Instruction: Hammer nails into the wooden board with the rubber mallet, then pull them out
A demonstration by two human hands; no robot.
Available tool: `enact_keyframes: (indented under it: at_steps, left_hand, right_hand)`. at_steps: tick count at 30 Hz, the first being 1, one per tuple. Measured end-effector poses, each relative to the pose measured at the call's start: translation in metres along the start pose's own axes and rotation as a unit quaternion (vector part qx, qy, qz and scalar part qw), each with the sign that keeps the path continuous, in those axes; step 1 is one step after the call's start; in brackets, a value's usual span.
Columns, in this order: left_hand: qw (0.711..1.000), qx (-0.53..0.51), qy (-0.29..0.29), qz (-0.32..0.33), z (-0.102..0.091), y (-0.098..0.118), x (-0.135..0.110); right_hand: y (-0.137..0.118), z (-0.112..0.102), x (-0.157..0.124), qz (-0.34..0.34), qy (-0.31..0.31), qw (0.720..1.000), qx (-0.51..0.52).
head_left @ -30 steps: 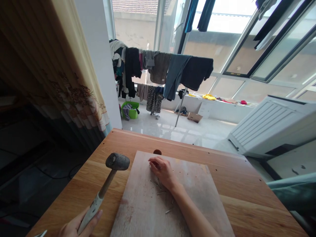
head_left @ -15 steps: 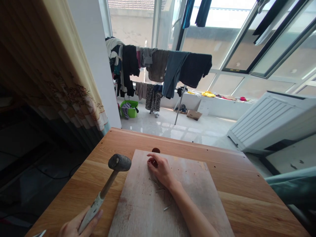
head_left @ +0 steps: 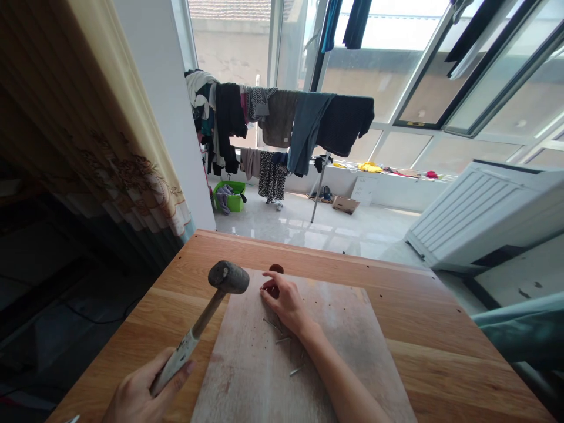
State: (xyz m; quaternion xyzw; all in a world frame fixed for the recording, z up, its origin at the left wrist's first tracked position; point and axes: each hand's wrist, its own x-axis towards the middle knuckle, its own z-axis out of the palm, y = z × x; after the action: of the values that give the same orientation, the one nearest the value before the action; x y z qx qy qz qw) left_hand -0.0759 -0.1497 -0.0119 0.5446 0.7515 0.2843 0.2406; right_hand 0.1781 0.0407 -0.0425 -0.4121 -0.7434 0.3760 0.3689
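Note:
My left hand (head_left: 150, 385) is wrapped round the pale handle of a mallet (head_left: 229, 277) with a dark, rubber-looking head. The mallet is raised and slants up over the left edge of a worn wooden board (head_left: 238, 358). My right hand (head_left: 284, 299) rests near the board's far edge, thumb and index finger pinched together. Whatever is between those fingertips is too small to make out. Several loose nails (head_left: 282, 339) lie on the board beside my right wrist, and small holes dot its surface.
Under the board is a wooden table (head_left: 432, 346) with small dark holes along its edges. A round brown piece (head_left: 277, 268) sits just beyond the board. Farther off stand a laundry rack (head_left: 321, 182), a green basket (head_left: 237, 200) and a white appliance (head_left: 489, 205). A curtain (head_left: 145, 176) hangs at left.
My left hand has brought the mallet up and to the right, so its head is nearer my right hand. My right hand keeps its pinch at the same spot on the board.

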Motion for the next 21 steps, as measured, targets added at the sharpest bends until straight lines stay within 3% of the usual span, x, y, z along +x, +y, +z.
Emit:
enact_keyframes:
  at_steps: [7, 12, 21]
  left_hand:
    - [0.995, 0.006, -0.051, 0.091, -0.001, 0.024, 0.037]
    - [0.994, 0.010, -0.059, 0.095, 0.008, 0.024, 0.038]
    - [0.991, 0.023, -0.077, 0.104, 0.006, 0.018, 0.042]
  right_hand:
    - [-0.003, -0.002, 0.000, 0.002, 0.003, 1.000, 0.001]
    - [-0.005, -0.003, 0.000, 0.012, 0.011, 1.000, -0.007]
    - [0.001, -0.002, 0.001, 0.018, 0.003, 1.000, -0.014]
